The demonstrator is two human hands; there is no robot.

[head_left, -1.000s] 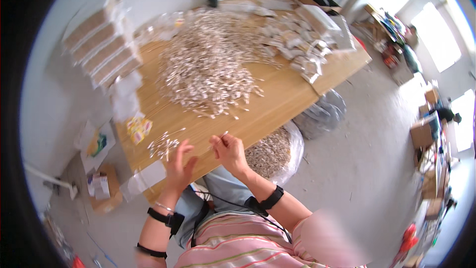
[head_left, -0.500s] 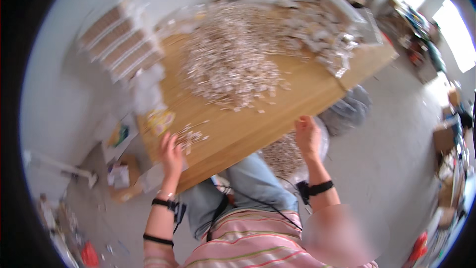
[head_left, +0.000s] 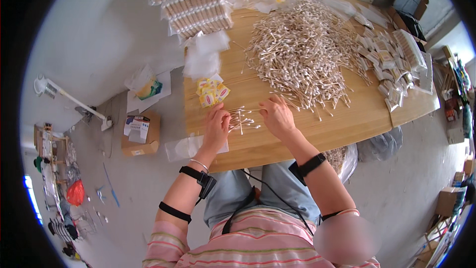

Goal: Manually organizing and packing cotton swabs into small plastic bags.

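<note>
A small group of loose cotton swabs (head_left: 243,123) lies crosswise on the table between my hands. My left hand (head_left: 216,125) is closed at its left end, with fingers curled round some of the swabs. On the other side, my right hand (head_left: 277,117) pinches a cotton swab by its end, the stick pointing left. How many swabs the left fingers hold is hidden. Just beyond the left hand lie yellow-and-white printed cards (head_left: 210,93). A large heap of cotton swabs (head_left: 302,52) spreads over the table beyond my right hand.
Clear plastic bags (head_left: 204,55) lie beyond the cards, near a tall stack of packed swabs (head_left: 191,7). Small packets (head_left: 389,64) cover the right of the wooden table (head_left: 362,111). A clear sheet (head_left: 183,149) overhangs the front-left edge. A cardboard box (head_left: 144,136) stands on the floor.
My right hand has come from beyond the table's front edge to the small group of swabs and now pinches one. The left fingers have curled in. The view has shifted.
</note>
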